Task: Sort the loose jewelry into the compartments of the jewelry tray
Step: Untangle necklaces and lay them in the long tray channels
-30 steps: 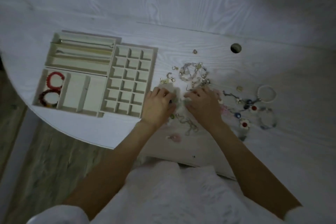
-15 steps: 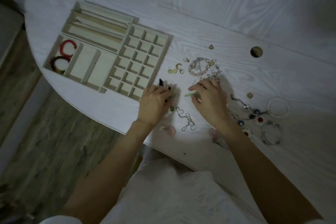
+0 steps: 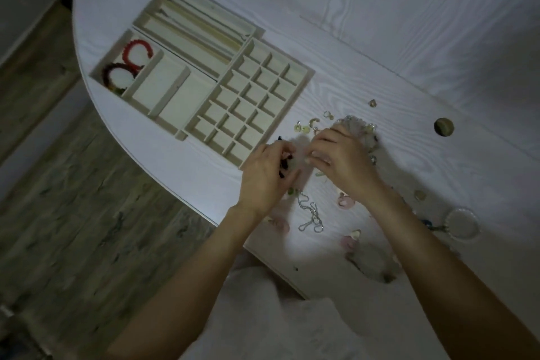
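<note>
Fingers of both hands work at one small dark piece just off the jewelry tray's (image 3: 304,79) near corner. The left hand (image 3: 264,175) curls round it, pinching; the right hand (image 3: 340,159) curls too, though what it holds I cannot tell. Best to free the piece fully before lifting, so nearby chains (image 3: 311,215) don't drag. 2 beaded bracelets (image 3: 128,64) fill 1 end compartment; the small grid looks bare.

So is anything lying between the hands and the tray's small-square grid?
Nothing visible does. The left hand, pinching a small dark piece, sits right at the near corner of the jewelry tray; the grid's squares look empty. The right hand is beside it.
</note>
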The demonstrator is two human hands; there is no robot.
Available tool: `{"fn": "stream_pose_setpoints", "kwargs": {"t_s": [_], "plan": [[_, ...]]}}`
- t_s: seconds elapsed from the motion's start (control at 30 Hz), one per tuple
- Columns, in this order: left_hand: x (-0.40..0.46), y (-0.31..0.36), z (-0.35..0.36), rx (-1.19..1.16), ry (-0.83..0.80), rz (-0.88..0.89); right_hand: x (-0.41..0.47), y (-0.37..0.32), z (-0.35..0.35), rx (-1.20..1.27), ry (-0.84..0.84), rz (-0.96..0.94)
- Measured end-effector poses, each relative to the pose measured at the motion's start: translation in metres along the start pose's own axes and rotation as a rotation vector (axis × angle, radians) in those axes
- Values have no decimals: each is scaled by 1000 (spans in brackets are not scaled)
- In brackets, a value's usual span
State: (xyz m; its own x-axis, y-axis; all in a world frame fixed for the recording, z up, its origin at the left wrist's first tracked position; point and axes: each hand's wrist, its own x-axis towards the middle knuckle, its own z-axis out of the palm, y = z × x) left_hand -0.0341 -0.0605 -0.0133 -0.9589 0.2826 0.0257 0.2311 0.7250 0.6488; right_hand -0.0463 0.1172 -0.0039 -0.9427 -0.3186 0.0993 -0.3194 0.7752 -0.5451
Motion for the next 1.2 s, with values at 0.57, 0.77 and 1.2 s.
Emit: {"fn": "stream_pose_setpoints", "kwargs": {"t_s": [0.57,0.77,1.2], "plan": [[105,-86,-98,-314,130,-285,152,-61,53,186,186,330],[104,-109,-115,-164,-1,-150,154,-44,63,155,172,365],[127,-127,-114,487,-61,265,166,-47,72,-155,133,209]]}}
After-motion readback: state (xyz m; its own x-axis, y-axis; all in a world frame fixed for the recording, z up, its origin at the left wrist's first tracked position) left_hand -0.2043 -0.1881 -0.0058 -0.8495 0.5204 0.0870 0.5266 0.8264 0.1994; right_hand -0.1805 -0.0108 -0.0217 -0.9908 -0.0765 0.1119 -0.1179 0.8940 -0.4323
